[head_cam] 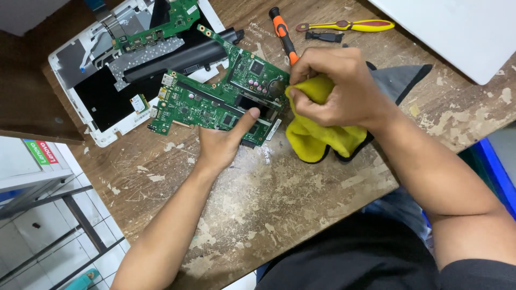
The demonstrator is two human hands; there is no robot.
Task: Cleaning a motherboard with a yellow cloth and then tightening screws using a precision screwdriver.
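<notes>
Head view: circuit board (215, 99) probably under left hand (220, 142)

A worn, scratched wooden table (279, 215) stands over a pale tiled floor (32, 236).

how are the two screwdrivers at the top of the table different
The orange-and-black screwdriver lies steeply angled, its tip hidden behind the right hand; the yellow-and-red screwdriver lies nearly level, fully in view and clear of both hands. The orange one looks thicker in the handle. Both rest on the worn wooden table.
</notes>
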